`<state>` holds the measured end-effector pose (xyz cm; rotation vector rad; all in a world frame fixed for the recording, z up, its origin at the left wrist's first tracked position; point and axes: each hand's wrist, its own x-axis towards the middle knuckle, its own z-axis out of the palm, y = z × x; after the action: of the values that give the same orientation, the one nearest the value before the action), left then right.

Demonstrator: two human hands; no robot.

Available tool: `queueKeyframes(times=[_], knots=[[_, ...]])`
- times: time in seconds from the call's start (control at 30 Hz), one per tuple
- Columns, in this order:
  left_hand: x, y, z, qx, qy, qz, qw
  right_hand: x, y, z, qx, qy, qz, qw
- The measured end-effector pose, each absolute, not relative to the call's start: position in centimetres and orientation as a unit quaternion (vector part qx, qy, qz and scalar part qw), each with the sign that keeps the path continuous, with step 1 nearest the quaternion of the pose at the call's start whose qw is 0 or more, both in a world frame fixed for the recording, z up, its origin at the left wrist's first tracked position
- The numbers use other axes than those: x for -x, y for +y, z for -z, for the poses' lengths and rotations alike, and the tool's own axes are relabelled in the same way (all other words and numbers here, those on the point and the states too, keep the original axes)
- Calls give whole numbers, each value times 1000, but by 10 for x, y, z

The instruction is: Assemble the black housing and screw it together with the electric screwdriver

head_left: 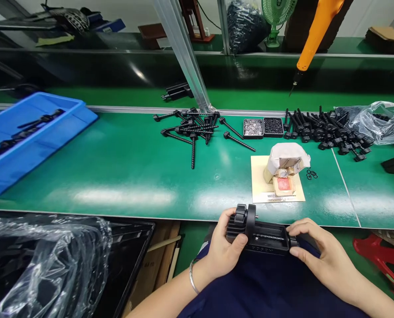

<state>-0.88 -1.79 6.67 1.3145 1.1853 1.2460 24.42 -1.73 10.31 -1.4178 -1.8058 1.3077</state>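
Over my lap, just below the table's front edge, I hold a black plastic bracket (261, 235) with both hands. My left hand (223, 247) is wrapped round its ribbed left end, the thumb on top. My right hand (319, 251) pinches its right end with thumb and fingers. A round black knob sits on the bracket's top left. A silver bangle is on my left wrist.
On the green table (124, 168) lie a pile of black threaded rods (193, 128), two small trays of screws (263, 127), more black rods (326, 130), a plastic bag (379, 119), a taped fixture on a beige card (283, 170), a blue bin (24, 137). An orange screwdriver (312, 39) hangs above.
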Motion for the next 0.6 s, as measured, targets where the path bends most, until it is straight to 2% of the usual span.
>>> queueKeyframes(times=[0.07,0.23,0.47,0.53,0.6], knots=[[8,-16,-64,-529,488,-515,466,-244,-15,-103,530,-653,-474,261],[6,-15,-59,-504,494,-526,474,-243,-7,-107,469,-698,-505,194],[7,-18,-65,-543,497,-505,451,-242,-5,-85,401,-816,-288,302],[9,-19,-68,-561,498,-502,431,-239,-4,-83,410,-814,-271,310],[13,-21,-69,-574,505,-499,407,-235,-1,-87,448,-788,-305,292]])
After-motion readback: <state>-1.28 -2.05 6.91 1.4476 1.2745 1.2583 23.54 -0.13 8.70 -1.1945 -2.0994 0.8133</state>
